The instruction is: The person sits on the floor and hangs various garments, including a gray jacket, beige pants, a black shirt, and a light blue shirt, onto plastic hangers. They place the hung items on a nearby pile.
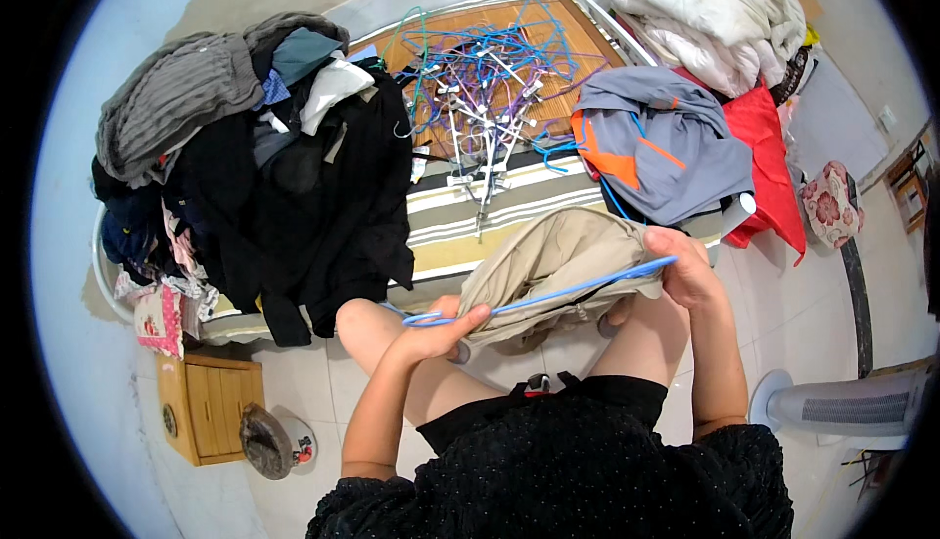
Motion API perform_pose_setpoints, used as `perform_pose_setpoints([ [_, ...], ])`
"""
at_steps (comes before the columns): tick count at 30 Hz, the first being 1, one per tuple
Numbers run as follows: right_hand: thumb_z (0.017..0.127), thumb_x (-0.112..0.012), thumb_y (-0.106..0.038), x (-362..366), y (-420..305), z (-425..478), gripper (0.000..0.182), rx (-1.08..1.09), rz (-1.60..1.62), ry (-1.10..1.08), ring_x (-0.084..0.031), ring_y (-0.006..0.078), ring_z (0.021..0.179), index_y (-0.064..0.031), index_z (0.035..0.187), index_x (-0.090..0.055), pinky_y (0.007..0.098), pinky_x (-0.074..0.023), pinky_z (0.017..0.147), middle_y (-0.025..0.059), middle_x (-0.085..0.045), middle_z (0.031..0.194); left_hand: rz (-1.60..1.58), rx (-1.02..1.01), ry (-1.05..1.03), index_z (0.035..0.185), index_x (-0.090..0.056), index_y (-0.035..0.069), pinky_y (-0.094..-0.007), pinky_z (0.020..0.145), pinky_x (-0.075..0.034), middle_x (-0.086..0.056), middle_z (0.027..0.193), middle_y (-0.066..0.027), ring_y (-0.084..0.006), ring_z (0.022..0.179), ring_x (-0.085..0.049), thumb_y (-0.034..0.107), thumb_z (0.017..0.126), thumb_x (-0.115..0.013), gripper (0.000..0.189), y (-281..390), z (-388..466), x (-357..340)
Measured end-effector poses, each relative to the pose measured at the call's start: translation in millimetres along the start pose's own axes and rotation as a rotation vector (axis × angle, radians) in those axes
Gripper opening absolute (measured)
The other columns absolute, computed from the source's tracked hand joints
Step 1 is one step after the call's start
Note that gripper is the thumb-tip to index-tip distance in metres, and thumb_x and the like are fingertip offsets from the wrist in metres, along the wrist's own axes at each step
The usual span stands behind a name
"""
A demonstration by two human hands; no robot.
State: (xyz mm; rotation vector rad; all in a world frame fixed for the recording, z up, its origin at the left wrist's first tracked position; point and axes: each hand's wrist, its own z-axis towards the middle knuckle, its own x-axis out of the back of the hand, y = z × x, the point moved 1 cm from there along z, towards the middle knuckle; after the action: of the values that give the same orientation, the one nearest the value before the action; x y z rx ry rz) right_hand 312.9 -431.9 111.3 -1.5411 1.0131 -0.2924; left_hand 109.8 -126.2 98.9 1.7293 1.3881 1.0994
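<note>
A beige garment (558, 263), perhaps trousers, hangs bunched between my two hands above my knees. Across its near side runs a light blue hanger (573, 293). My left hand (433, 337) grips the hanger near its hook, and the thumb presses on the cloth's left edge. My right hand (683, 267) is closed around the hanger's far right end, at the right edge of the garment. How far the hanger reaches inside the cloth is hidden by folds.
A striped bed (440, 238) bears dark clothes (308, 208), tangled hangers (492, 84) on a wooden mat (587, 36), and a grey-orange jacket (661, 142). White bedding (705, 10) is piled back right. A wooden cabinet (220, 410), a bin (301, 443) and a tower fan (844, 403) stand on the floor.
</note>
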Motion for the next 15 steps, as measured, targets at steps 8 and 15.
perform_pose_setpoints([
  [8,0.077,-0.075,-0.019,-17,-3,5,0.028,0.289,-0.301,0.354,-0.054,0.007,0.065,0.0028,0.09,-0.064,0.0221,-0.0446,0.059,0.0021,-0.064,0.078,-0.451,-0.501,0.288,0.128,-0.044,-0.004,-0.0288,0.088,-0.044,-0.058,0.115,-0.0116,-0.015,0.104,-0.053,0.02,0.084,-0.07,0.056,25,21,-21],
  [15,0.083,-0.071,-0.018,10,12,14,0.019,0.403,-0.627,0.679,-0.051,0.0043,0.065,-0.0011,0.085,-0.061,0.0209,-0.0411,0.057,-0.0007,-0.06,0.075,-0.166,-0.408,0.576,0.125,-0.046,0.001,-0.0276,0.075,-0.046,-0.058,0.094,-0.006,-0.0131,0.086,-0.056,0.013,0.086,-0.066,0.046,11,32,-34],
])
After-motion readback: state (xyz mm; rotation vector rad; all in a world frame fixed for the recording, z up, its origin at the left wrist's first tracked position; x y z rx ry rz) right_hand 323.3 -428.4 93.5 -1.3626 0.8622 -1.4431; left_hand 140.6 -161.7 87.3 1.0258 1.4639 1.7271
